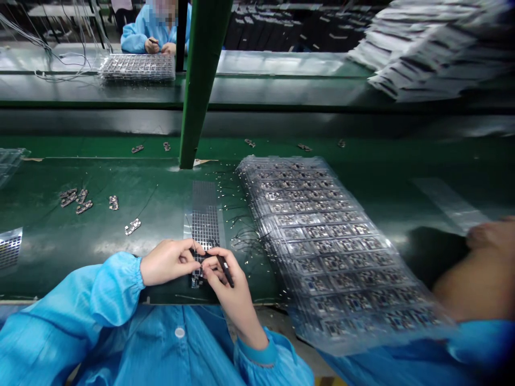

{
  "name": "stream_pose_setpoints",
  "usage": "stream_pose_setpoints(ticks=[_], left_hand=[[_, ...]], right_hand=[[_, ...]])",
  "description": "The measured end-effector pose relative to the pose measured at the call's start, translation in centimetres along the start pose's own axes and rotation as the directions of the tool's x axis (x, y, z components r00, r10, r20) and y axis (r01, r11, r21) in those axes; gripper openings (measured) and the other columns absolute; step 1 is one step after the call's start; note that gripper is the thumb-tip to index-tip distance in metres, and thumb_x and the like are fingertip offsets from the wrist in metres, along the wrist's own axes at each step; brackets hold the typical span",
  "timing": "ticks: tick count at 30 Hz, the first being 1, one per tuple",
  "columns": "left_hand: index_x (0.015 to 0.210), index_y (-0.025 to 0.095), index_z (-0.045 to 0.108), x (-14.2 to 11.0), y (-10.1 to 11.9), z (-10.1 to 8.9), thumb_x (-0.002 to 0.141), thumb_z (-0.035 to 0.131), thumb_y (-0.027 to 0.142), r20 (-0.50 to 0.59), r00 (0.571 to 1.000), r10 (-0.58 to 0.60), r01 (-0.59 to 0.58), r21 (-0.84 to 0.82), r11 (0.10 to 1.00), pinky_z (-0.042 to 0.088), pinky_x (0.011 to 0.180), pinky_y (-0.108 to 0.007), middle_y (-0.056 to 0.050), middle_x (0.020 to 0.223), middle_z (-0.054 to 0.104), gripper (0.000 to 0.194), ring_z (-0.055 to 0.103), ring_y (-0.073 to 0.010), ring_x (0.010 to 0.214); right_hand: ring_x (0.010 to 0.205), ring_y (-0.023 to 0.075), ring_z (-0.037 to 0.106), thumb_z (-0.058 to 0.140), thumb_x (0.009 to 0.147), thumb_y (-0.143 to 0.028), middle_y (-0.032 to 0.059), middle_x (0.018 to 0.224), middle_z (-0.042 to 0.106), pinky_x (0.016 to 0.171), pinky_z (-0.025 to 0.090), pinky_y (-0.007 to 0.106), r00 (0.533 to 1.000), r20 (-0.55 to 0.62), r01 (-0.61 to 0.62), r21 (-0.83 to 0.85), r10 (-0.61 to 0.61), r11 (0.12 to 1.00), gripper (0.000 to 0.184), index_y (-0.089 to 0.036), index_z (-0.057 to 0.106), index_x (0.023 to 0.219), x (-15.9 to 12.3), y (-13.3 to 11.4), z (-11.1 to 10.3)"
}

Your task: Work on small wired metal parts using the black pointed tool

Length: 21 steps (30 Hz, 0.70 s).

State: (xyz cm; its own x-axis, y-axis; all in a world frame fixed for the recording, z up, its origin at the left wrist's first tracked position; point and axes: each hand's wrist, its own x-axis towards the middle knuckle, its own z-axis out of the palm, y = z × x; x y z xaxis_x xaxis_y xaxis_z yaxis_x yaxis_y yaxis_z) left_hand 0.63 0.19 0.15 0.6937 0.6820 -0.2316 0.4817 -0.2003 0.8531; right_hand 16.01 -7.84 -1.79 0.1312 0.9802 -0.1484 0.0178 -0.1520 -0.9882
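So both hands are right up against each other over a small circuit board (196,281); it sits just below the fingertips, near edge poking out toward the wearer. Left hand (173,261) has thumb and index nearly together, but honestly can't tell if they've got hold of the board or anything else. Right hand (227,273) is curled up with a slim black tool (225,271) tucked in its fingers, thumb and index tips close together next to the left ones.

Running away from the fingers is a sheet of little dark squares (206,214), flat on the green worktop (169,177). Left of the fingers and a bit further out there's a loose board (132,227) with a thin wire, then another (113,202), then a small cluster of boards (76,199). To the right of the fingers, a big stack of clear trays (333,241) full of boards, wires trailing off its near side. Past that, a co-worker's blurry hand (488,241).
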Motion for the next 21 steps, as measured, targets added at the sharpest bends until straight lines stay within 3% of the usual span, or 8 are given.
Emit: stream_pose_setpoints(ticks=[10, 17, 21], left_hand=[[0.102, 0.018, 0.058, -0.1, -0.1, -0.1, 0.08, 0.055, 0.022, 0.003, 1.0, 0.002, -0.002, -0.026, 1.0, 0.042, 0.056, -0.017, 0.004, 0.065, 0.066, 0.023, 0.06, -0.0103, 0.059], [0.101, 0.018, 0.059, 0.0, -0.1, 0.2, 0.079, 0.059, 0.021, 0.005, 0.999, 0.037, -0.037, -0.018, 0.999, 0.046, 0.064, -0.018, 0.002, 0.071, 0.069, 0.022, 0.064, -0.0111, 0.063], [0.099, 0.017, 0.062, -0.3, 0.2, 0.4, 0.079, 0.06, 0.022, -0.016, 1.0, 0.026, -0.027, -0.06, 0.998, 0.049, 0.066, -0.019, -0.001, 0.073, 0.071, 0.021, 0.066, -0.013, 0.066]], right_hand=[[0.065, 0.0127, 0.06, 0.063, 0.075, -0.022, -0.0008, 0.078, 0.063, 0.062, 0.05, 0.023, 1.0, 0.003, -0.029, 0.057, 0.029, 0.998, 0.027, -0.022, 0.051, 0.099, 0.0, 0.1, 0.0], [0.067, 0.0139, 0.061, 0.064, 0.079, -0.028, -0.0014, 0.074, 0.063, 0.064, 0.05, 0.022, 1.0, -0.012, -0.008, 0.051, 0.008, 0.999, 0.024, -0.023, 0.051, 0.099, -0.5, 1.1, 0.0], [0.066, 0.0159, 0.064, 0.063, 0.08, -0.037, 0.0013, 0.076, 0.066, 0.064, 0.052, 0.025, 0.987, -0.161, 0.017, 0.073, -0.005, 0.997, 0.025, -0.021, 0.054, 0.097, -0.4, 1.6, -0.1]])
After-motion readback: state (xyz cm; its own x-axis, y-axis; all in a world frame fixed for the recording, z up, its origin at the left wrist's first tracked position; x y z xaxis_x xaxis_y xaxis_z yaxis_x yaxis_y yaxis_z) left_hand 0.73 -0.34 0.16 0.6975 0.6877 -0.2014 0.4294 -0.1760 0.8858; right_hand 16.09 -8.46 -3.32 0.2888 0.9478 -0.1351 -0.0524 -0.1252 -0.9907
